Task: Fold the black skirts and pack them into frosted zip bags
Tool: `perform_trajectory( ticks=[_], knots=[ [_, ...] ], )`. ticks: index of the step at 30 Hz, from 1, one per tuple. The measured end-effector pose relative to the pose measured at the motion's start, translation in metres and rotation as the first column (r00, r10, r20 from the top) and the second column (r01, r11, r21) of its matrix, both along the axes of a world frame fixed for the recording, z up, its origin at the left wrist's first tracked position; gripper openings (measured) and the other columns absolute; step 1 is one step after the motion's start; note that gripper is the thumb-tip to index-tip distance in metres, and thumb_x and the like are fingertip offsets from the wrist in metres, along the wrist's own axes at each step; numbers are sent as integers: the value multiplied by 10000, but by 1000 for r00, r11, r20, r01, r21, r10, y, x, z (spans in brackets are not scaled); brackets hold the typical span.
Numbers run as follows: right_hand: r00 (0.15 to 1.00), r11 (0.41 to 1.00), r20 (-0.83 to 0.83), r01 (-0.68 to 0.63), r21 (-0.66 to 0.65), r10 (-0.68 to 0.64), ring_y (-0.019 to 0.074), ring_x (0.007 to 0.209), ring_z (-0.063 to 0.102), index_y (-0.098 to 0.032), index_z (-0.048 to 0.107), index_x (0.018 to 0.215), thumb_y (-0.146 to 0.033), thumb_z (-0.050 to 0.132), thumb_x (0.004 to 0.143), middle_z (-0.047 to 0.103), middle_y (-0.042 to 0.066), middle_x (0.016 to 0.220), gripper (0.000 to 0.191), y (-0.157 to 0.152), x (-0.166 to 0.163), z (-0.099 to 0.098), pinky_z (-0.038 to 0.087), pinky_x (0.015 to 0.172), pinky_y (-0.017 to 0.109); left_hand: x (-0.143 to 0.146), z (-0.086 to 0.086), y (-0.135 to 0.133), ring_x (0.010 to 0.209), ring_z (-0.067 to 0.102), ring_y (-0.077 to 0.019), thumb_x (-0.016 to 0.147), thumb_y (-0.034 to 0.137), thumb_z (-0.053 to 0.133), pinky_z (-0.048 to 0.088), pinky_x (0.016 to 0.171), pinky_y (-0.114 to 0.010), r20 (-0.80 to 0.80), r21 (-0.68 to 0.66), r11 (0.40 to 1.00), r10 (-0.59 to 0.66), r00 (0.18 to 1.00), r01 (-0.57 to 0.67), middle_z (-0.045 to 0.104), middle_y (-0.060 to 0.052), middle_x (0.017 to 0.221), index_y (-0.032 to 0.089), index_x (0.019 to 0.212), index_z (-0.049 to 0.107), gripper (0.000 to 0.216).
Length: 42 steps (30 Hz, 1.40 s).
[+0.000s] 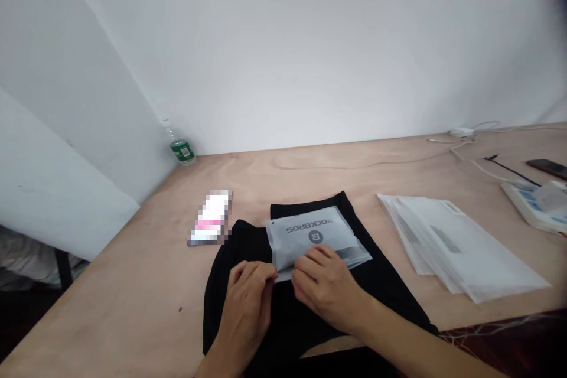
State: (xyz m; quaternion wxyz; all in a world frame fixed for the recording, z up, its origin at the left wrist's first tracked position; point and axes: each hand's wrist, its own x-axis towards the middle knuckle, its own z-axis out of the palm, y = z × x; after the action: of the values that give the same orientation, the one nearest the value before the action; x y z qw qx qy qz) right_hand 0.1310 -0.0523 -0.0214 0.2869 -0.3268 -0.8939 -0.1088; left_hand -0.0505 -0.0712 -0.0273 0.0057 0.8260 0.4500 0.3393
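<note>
A frosted plastic bag (287, 245) printed ROCKBROS lies on a folded black garment (376, 283); the lettering appears upside down from here. Something dark shows through near the bag's right end. My left hand (248, 301) is closed, pinching the bag's near left corner between thumb and fingers. Beside it, my right hand (325, 289) has its fingers curled onto the near edge of the same bag, pressing it together. The fingertips of the right hand are partly hidden.
To the right lies a stack of frosted plastic bags (478, 248). A phone (210, 217) with a lit, blurred screen lies left. A green-labelled bottle (181, 150) stands by the wall. Far right are a power strip (538, 204), cables (463, 150) and a dark device (549, 168).
</note>
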Motion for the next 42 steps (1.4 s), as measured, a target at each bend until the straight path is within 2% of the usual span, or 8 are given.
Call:
perform_trajectory(
  ticks=[11, 14, 17, 20, 22, 25, 30, 42],
  knots=[
    [961, 944, 98, 273, -186, -258, 144, 708, 541, -202, 585, 697, -136, 450, 852, 600, -5, 694, 216, -23, 113, 4, 399, 795, 365, -23, -4, -1, 807, 567, -186, 846, 125, 420, 387, 826, -403, 16, -100, 994, 47, 999, -45, 610, -13, 838, 238, 893, 457, 128],
    [955, 911, 110, 295, -287, -274, 166, 792, 588, -244, 622, 868, -204, 504, 831, 656, 8, 865, 131, -30, 124, 9, 453, 792, 370, -31, 9, -5, 910, 575, -214, 828, 181, 476, 450, 812, -399, -45, -190, 980, 49, 998, -56, 614, -36, 938, 253, 944, 485, 137],
    [958, 884, 40, 277, -376, -284, 202, 1017, 565, -275, 556, 1136, -335, 555, 799, 602, 38, 1149, 343, -26, 116, 17, 482, 848, 377, -20, 30, -7, 1142, 489, -236, 805, 306, 550, 464, 879, -401, -81, -240, 970, 21, 997, -40, 539, -60, 1217, 270, 1153, 439, 368],
    [957, 887, -15, 263, -380, -290, 227, 1214, 428, -231, 444, 1285, -413, 469, 846, 470, 74, 1331, 475, -9, 88, 18, 410, 966, 431, 18, 41, 3, 1275, 358, -226, 879, 415, 414, 396, 978, -434, -109, -220, 971, 70, 992, -92, 412, -73, 1378, 228, 1322, 310, 491],
    [958, 887, 27, 275, -372, -286, 243, 1295, 308, -185, 361, 1346, -440, 398, 876, 380, 95, 1399, 537, 5, 67, 14, 334, 1015, 482, 47, 35, 16, 1329, 244, -264, 848, 543, 388, 346, 1016, -461, -229, -232, 972, -33, 973, -22, 350, -110, 1417, 149, 1357, 287, 651],
    [955, 873, 140, 295, -389, -261, 264, 1343, 170, -147, 271, 1387, -490, 317, 890, 262, 104, 1451, 606, 22, 48, 0, 237, 1041, 538, 73, 16, 34, 1341, 180, -296, 810, 630, 349, 277, 1049, -494, -340, -244, 968, -37, 940, -51, 300, -144, 1433, 83, 1356, 305, 775],
    [948, 838, 207, 313, -448, -243, 265, 1350, 133, -164, 218, 1405, -539, 249, 887, 207, 76, 1467, 640, 28, 48, -15, 187, 1050, 552, 72, -6, 42, 1345, 168, -292, 805, 645, 331, 238, 1068, -488, -374, -233, 969, -13, 927, -81, 256, -160, 1444, 59, 1363, 292, 810],
    [948, 832, 215, 310, -461, -234, 290, 1344, 150, -135, 221, 1403, -537, 253, 885, 214, 101, 1464, 656, 30, 48, -20, 185, 1038, 578, 51, -15, 50, 1344, 174, -283, 818, 611, 359, 238, 1056, -494, -368, -267, 953, 40, 929, -146, 242, -175, 1449, 99, 1391, 227, 780]
  ],
)
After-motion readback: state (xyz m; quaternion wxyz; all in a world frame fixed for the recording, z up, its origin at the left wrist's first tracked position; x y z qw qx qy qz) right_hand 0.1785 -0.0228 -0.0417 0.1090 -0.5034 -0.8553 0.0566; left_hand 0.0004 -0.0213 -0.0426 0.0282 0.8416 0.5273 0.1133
